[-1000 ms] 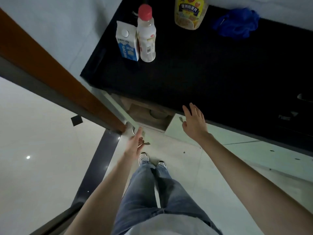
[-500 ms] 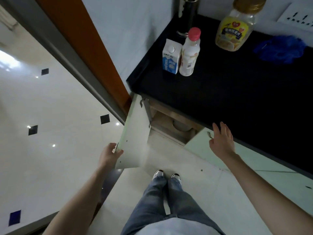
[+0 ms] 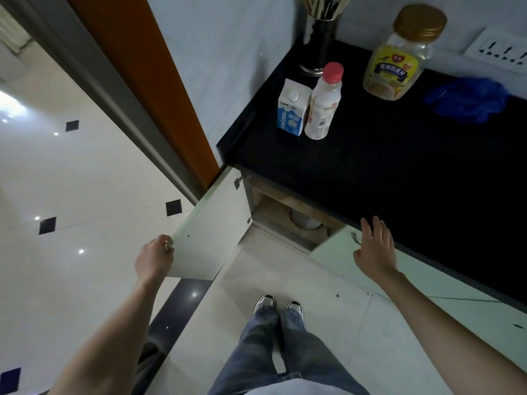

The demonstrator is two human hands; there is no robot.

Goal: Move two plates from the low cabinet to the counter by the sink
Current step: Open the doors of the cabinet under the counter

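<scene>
1. A person stood at a black counter (image 3: 399, 172), the left hand (image 3: 154, 259) closed around the free edge of the swung-out cabinet door (image 3: 211, 232), the right hand (image 3: 375, 250) spread flat and holding nothing, just beside the handle (image 3: 355, 238) of the neighbouring shut door (image 3: 370, 269).
2. The plates (image 3: 305, 222) showed only as a pale rounded shape deep in the low cabinet (image 3: 285, 215), under the counter's overhang; how many lay there could not be told.
3. Reaching in from a standing posture risked a blind grab, and a plate could have knocked the cabinet frame or counter edge on the way out.
4. Letting go of the door might have let it drift back against the reaching arm.
5. Lifting two plates together in one hand risked the upper one sliding off.
6. The milk carton (image 3: 293, 109), the bottle (image 3: 323, 106) and the jar (image 3: 399, 55) crowded the counter's far side; a plate set down carelessly could have toppled them.
7. No sink was in view, so the drop-off spot remained uncertain.
</scene>
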